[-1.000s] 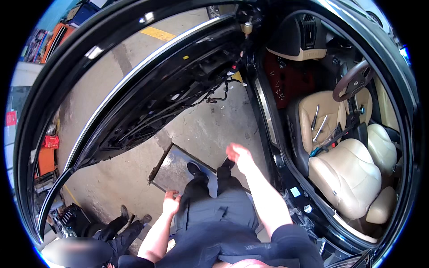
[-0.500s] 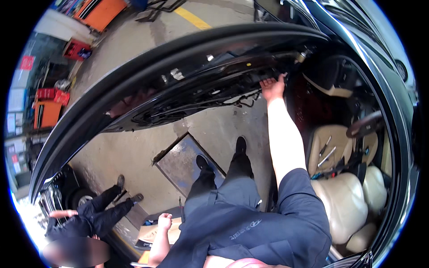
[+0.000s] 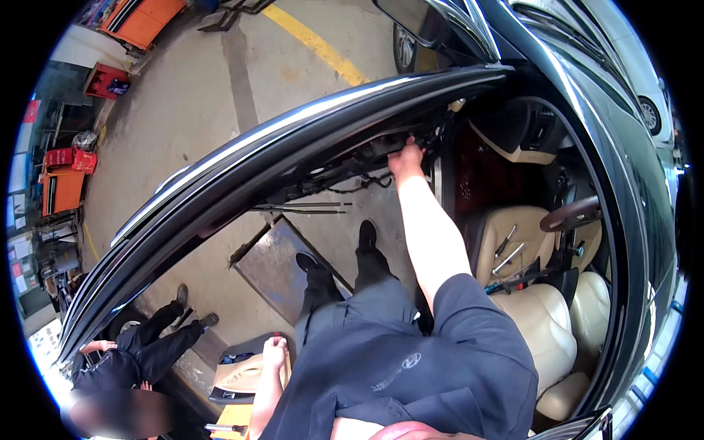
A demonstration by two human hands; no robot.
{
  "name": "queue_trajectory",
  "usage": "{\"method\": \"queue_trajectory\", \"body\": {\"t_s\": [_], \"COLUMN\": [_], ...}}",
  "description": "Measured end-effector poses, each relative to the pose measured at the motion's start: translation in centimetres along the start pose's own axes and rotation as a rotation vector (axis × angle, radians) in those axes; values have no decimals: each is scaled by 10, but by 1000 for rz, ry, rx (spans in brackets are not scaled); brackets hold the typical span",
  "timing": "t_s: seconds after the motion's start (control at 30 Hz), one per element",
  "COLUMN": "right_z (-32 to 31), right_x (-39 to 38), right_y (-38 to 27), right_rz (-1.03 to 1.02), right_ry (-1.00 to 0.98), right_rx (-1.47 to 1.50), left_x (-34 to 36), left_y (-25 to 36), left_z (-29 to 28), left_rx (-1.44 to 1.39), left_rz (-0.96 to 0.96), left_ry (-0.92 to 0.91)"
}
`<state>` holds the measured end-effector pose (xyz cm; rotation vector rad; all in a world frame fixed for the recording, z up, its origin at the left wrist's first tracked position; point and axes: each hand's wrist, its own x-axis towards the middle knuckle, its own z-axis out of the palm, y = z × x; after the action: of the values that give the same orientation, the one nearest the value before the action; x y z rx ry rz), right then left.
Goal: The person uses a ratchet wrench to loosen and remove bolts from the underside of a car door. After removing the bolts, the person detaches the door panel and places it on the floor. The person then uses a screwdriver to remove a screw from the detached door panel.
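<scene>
The right hand (image 3: 405, 158) reached to the far end of the open black car door (image 3: 293, 139), against its inner side beside some dark wiring (image 3: 375, 182); its fingers were bent, but in the shadow I could not tell whether they had hold of anything. The left hand (image 3: 275, 352) was curled into a loose fist, seemingly holding nothing, near a beige and black panel (image 3: 240, 375) on the near left. To the right, hand tools (image 3: 507, 258) lay on the beige seat (image 3: 490, 236), near the steering wheel (image 3: 572, 214).
</scene>
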<state>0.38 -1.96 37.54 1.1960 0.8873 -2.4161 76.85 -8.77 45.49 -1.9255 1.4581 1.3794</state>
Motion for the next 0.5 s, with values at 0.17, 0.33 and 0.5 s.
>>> {"method": "queue_trajectory", "body": {"t_s": [0.17,0.33,0.5], "right_z": [-27,-29,-43], "right_x": [19,30,36], "right_y": [10,3,9], "right_rz": [12,81,185], "right_ry": [-36,-16,-64], "right_rx": [14,-56,-152], "left_x": [-32,-39,-45], "left_y": [56,80,74], "left_z": [4,1,3], "left_rx": [-160,0,14], "left_rz": [-47,-39,-62], "left_ry": [60,8,5]}}
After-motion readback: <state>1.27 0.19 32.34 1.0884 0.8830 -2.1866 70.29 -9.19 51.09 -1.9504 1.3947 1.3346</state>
